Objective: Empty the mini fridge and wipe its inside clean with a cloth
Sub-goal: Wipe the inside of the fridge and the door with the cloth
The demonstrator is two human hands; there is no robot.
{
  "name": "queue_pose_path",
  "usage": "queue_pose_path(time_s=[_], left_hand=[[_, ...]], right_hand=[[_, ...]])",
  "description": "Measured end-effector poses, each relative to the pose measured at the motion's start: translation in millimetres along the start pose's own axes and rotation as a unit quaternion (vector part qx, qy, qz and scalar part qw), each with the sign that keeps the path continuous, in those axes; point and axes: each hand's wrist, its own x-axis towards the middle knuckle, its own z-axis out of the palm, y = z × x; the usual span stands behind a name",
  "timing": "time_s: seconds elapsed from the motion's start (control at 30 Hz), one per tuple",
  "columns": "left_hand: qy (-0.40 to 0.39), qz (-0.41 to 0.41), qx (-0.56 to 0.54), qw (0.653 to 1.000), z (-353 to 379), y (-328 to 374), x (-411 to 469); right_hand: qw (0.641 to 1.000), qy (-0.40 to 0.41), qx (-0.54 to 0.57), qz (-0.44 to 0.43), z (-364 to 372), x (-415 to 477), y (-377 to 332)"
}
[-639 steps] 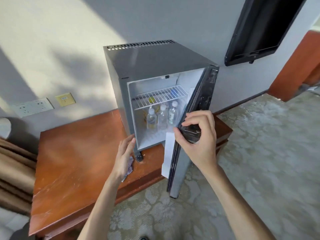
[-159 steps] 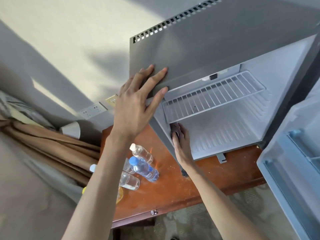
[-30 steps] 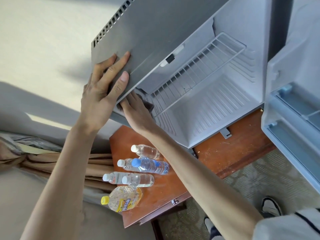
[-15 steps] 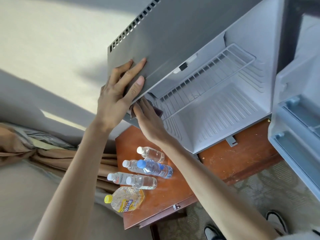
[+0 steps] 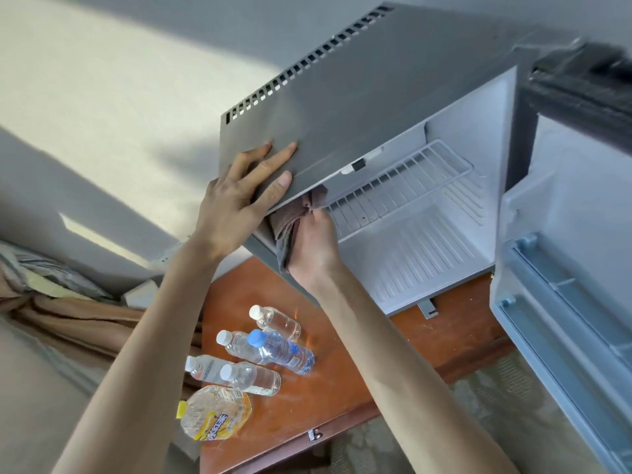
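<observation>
Head view. On a scuffed reddish-brown wooden table [image 5: 342, 388], a boxy grey metal mini fridge [image 5: 376, 97] with a row of square vent slots along the back of its top. Smooth pale plastic door [image 5: 564, 268] with moulded shelves, swung wide at the fridge's right. Inside the fridge, ribbed white plastic walls and floor, and a white wire shelf [image 5: 403, 186] high up.

Left hand [image 5: 236, 203] flat on the fridge's top at the front left corner, fingers straight and spread, grasping nothing. Right hand [image 5: 314, 244] just below, at the fridge's upper left front edge, fingers curled round a bunched, nubby grey-brown cloth [image 5: 290, 220] held against that edge.

On the table in front of the fridge's left side, lying flat and close together: clear plastic water bottles [image 5: 253, 374] with white caps, one blue-capped bottle [image 5: 280, 352] and a bulging yellow-capped bottle [image 5: 215, 410] with a yellow label. Further left of the fridge, crumpled tan fabric [image 5: 85, 323].
</observation>
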Motion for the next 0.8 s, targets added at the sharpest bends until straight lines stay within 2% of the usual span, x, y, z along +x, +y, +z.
queue_pose_path(time_s=[0.07, 0.13, 0.37, 0.47, 0.63, 0.7, 0.8], left_hand=[[-0.001, 0.007, 0.007, 1.000, 0.2, -0.8, 0.2], [-0.002, 0.014, 0.016, 1.000, -0.5, -0.2, -0.2], [0.004, 0.037, 0.029, 0.999, 2.2, -4.8, -3.1], [0.013, 0.051, 0.038, 0.998, 4.0, -8.4, -3.3], [0.046, 0.070, 0.052, 0.995, 8.5, -8.8, -10.8], [0.046, 0.074, 0.054, 0.995, 9.3, -9.9, -13.7], [0.038, 0.082, 0.047, 0.995, 6.6, -11.8, -13.1]], right_hand=[[0.982, -0.080, 0.150, 0.083, 3.0, -7.5, -14.0], [0.979, -0.048, 0.178, 0.083, -1.3, -8.9, -17.6], [0.979, -0.033, 0.199, -0.020, -14.8, -26.1, -48.0], [0.977, -0.035, 0.211, -0.022, -4.5, -29.6, -53.0], [0.978, 0.046, 0.201, -0.004, 17.9, 4.2, -62.8], [0.980, 0.043, 0.192, -0.014, 15.4, 4.5, -60.4], [0.971, 0.011, 0.236, -0.036, 1.3, -15.9, -46.4]])
